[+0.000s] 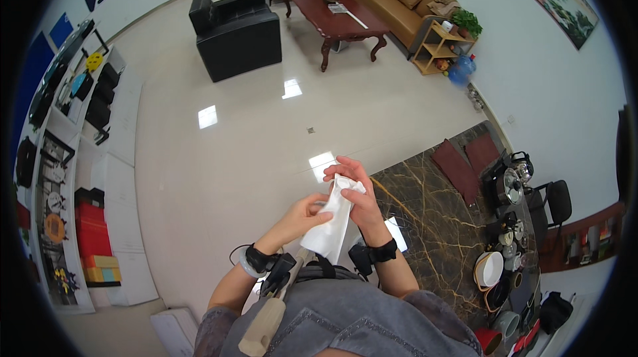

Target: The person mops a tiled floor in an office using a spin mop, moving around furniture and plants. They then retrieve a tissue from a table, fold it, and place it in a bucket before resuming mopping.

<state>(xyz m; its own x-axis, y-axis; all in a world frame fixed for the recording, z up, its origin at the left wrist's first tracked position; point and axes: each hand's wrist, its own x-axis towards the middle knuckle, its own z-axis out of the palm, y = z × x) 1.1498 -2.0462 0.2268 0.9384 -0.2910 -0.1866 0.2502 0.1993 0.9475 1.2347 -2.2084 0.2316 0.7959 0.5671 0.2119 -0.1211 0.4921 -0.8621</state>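
Observation:
A white tissue or thin cloth (330, 230) hangs in soft folds before my body. My left hand (299, 217) grips its left edge, with the thumb lying across the front. Higher up, my right hand (360, 202) pinches the bunched top part under its thumb, some fingers spread beyond it. Whether anything is wrapped inside the tissue cannot be seen. A pole with a beige grip (261, 327) leans against my front, passing by my left forearm. Both wrists wear black strapped devices.
On my right stands a dark marble-patterned table (423, 217) bearing brown cloths (456, 170), a glass-lidded pot (511, 186), a white bowl (488, 268) and several cups. Shelves (82, 157) line the left wall. Ahead are a black armchair (239, 38), a wooden coffee table (344, 23) and a brown sofa (394, 0).

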